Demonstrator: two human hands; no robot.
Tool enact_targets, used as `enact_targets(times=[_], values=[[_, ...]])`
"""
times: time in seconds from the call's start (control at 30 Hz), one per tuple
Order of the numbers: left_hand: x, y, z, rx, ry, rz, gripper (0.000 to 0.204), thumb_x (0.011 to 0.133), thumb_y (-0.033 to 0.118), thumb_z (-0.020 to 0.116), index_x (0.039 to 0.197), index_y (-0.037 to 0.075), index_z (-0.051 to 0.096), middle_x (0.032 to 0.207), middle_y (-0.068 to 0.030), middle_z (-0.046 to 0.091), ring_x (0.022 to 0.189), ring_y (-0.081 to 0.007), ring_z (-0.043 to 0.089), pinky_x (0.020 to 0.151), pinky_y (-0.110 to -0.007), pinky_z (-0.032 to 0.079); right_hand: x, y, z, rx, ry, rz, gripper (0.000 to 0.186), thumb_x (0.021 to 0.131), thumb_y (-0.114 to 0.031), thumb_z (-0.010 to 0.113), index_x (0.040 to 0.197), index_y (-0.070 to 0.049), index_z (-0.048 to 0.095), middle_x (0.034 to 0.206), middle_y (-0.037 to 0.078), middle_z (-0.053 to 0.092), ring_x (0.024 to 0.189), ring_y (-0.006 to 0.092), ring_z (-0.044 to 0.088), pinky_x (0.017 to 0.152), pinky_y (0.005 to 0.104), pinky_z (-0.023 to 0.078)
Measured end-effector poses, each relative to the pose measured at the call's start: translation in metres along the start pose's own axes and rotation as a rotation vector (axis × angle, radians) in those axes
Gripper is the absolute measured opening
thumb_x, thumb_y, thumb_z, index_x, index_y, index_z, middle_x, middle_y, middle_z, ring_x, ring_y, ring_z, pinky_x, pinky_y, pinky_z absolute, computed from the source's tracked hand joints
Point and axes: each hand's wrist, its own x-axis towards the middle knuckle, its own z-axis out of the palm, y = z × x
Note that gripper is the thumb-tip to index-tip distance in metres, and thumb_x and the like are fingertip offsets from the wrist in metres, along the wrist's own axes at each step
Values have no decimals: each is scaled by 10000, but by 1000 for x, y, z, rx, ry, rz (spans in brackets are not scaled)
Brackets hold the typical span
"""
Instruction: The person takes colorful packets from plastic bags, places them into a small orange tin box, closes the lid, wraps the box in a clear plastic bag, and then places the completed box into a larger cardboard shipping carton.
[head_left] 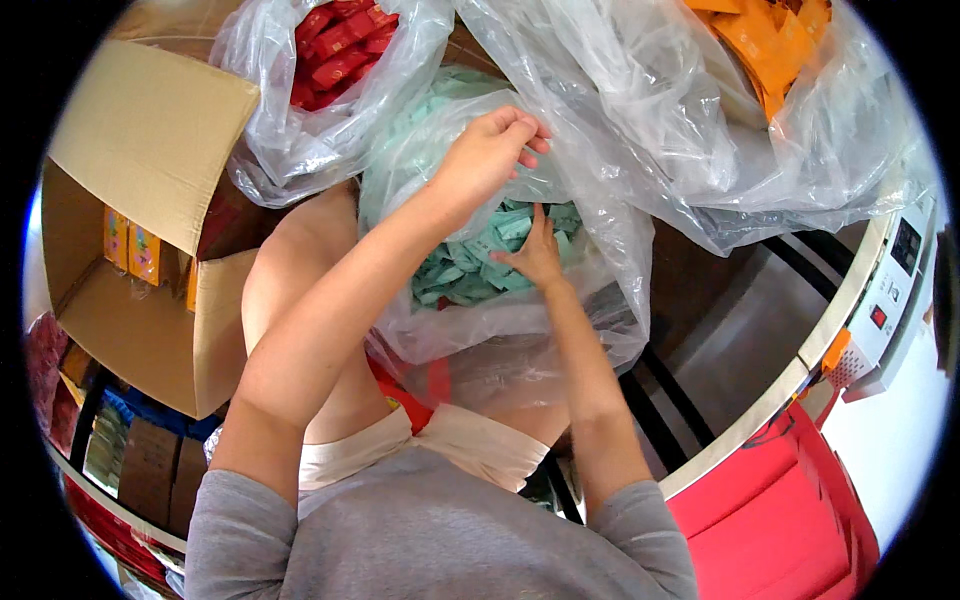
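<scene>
The largest thing is the clear plastic bag (650, 110) at the upper right, spread wide, with orange packets (770, 45) showing at its far end. Next in size comes the middle bag (622, 245), also clear plastic, standing in front of the person just beside the left leg (290, 270), its mouth facing up. To the left sits a cardboard box (150, 110) with a raised flap, and beyond it a smaller bag (270, 150) of red packets (345, 50). The left hand (490, 152) hangs above the far side of the middle bag's mouth, fingers curled in toward the thumb; whether anything is pinched there I cannot tell. The right hand (541, 255) is down in that mouth, thumb and forefinger spread wide, at the pale green packets (465, 262), which lie heaped loosely inside the middle bag. The step in hand looks like reaching in among these small pieces; as I judge it, the next move calls for the right fingers to narrow around a few without snagging the thin plastic.
</scene>
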Motion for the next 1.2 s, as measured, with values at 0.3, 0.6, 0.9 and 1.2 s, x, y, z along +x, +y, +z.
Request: enact_targets(times=[0.3,0.6,0.9,1.2], values=[[1,3,-2,23,20,3,266,943,318,438,1003,108,590,959,10,618,839,-89,544,741,-256,406,-1,-49,57,440,237,-70,739,623,-216,823,1197,17,420,1183,215,497,1115,369,486,937,408,421],[-9,0,-19,139,65,152,316,958,350,440,1044,86,591,992,-4,623,865,-97,548,780,-272,414,-77,-39,28,967,285,229,550,775,-190,749,1221,-9,482,1100,86,608,991,208,567,843,337,457],[-145,-80,29,162,-66,175,615,862,339,674,1312,4,422,1199,-134,559,1146,-206,507,977,-323,388,-198,-104,-62,1266,454,35,497,875,-190,662,1288,1,462,1230,79,537,1113,175,504,952,314,392],[-176,-82,-13,-173,-128,138,528,918,141,535,1402,70,338,1245,-88,586,1155,-183,520,991,-370,400,-247,-94,-44,1914,3,-68,357,967,-382,484,1133,-74,551,974,56,627,775,152,577,615,286,465]])
